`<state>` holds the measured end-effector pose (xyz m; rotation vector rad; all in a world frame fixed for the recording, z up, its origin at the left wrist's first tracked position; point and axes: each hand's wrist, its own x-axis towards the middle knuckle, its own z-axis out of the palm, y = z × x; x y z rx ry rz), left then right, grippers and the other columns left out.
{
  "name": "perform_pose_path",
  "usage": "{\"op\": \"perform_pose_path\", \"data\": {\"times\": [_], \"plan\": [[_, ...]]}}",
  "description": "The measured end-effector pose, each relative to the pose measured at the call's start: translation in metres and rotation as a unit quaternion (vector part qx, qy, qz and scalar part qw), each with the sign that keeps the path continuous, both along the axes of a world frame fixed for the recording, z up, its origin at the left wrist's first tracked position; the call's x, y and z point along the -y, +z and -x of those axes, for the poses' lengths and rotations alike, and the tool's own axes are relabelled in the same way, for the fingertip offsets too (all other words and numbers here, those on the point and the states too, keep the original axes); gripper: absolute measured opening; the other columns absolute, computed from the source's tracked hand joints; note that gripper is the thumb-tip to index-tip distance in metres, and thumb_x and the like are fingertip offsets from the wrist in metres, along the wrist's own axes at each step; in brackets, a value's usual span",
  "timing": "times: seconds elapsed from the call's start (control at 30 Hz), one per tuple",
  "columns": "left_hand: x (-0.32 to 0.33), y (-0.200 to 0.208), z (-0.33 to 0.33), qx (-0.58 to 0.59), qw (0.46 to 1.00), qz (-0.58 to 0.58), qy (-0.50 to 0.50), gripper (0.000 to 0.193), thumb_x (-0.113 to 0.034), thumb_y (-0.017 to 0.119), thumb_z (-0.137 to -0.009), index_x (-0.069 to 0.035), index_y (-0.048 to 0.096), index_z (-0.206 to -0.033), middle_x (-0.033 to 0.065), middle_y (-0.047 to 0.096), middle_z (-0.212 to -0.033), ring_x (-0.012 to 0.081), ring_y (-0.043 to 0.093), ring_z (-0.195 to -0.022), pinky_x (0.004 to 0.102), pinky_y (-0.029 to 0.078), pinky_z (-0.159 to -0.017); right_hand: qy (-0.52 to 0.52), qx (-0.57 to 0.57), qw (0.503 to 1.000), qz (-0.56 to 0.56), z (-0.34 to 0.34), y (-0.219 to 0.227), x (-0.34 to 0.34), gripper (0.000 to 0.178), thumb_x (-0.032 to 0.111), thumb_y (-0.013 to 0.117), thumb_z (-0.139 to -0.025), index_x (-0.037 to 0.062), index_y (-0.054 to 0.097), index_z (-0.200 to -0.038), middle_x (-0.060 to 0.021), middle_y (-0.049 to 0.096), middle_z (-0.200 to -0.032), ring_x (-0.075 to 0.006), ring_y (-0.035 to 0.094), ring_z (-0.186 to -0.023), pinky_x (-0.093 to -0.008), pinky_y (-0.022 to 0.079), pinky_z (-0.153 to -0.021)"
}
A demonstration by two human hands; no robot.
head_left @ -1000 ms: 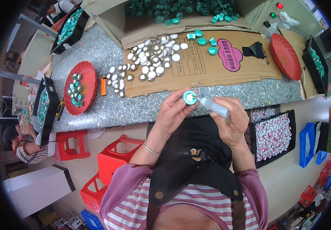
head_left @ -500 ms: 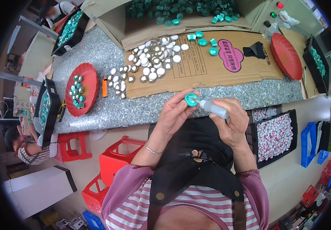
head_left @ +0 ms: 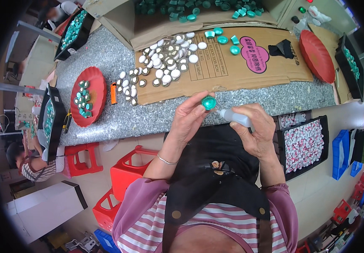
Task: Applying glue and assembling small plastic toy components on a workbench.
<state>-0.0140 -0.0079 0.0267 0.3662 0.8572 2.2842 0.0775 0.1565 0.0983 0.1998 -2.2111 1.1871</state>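
Note:
Between the fingertips of my left hand (head_left: 189,117) is a small teal fluted cap (head_left: 209,103), its hollow side facing up. My right hand (head_left: 255,130) is closed around a translucent squeeze bottle (head_left: 236,118) with a thin nozzle. The nozzle tip points toward the cap and sits just off its lower right rim. Beyond my hands, a flattened cardboard sheet (head_left: 215,78) lies on the speckled grey table. Many round white-topped discs (head_left: 165,63) are heaped on its left part, and several loose teal caps (head_left: 234,50) rest near its far edge.
A red scalloped plate (head_left: 99,103) with teal caps stands left, beside an orange lighter (head_left: 113,93). Another red plate (head_left: 317,57) is at right. Black trays (head_left: 51,122) line the table's ends. A cabinet opening at the back holds many teal caps (head_left: 182,8). Red stools (head_left: 127,175) stand below.
The bottle's nozzle has come out of the cap and back to its lower right. My left hand has moved the cap slightly up, tilting its hollow more toward view.

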Motion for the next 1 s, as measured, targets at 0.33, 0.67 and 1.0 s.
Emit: {"op": "perform_pose_path", "data": {"times": [0.33, 0.67, 1.0], "plan": [[-0.002, -0.005, 0.0, -0.023, 0.998, 0.043, 0.03, 0.033, -0.005, 0.06, -0.083, -0.003, 0.056, -0.117, 0.0084, 0.052, -0.118, 0.0155, 0.052, -0.106, 0.0285, 0.042, -0.091, 0.004, -0.006, 1.0, -0.02, 0.002, -0.001, -0.003, 0.026, 0.002, 0.071, -0.068, 0.0016, 0.061, -0.092, -0.0101, 0.063, -0.082, -0.0218, 0.061, -0.067, -0.0285, 0.048, -0.056], [0.0, -0.007, -0.002, 0.004, 0.995, 0.093, 0.038, 0.028, -0.009, 0.057, -0.086, -0.001, 0.055, -0.113, 0.0069, 0.061, -0.098, 0.0127, 0.058, -0.087, 0.0256, 0.047, -0.076, 0.0, -0.008, 0.999, -0.034, 0.004, -0.006, -0.003, 0.026, 0.003, 0.071, -0.068, 0.0015, 0.06, -0.092, -0.01, 0.062, -0.082, -0.0222, 0.061, -0.066, -0.0288, 0.048, -0.056], [0.0, -0.006, -0.003, 0.027, 0.992, 0.123, 0.013, 0.022, -0.014, 0.053, -0.089, -0.003, 0.056, -0.107, 0.0067, 0.063, -0.091, 0.0101, 0.06, -0.074, 0.0213, 0.05, -0.067, -0.007, -0.013, 0.999, -0.038, 0.005, -0.009, -0.002, 0.026, 0.003, 0.071, -0.068, 0.0016, 0.06, -0.092, -0.0101, 0.062, -0.082, -0.023, 0.061, -0.067, -0.0293, 0.049, -0.056]]}}
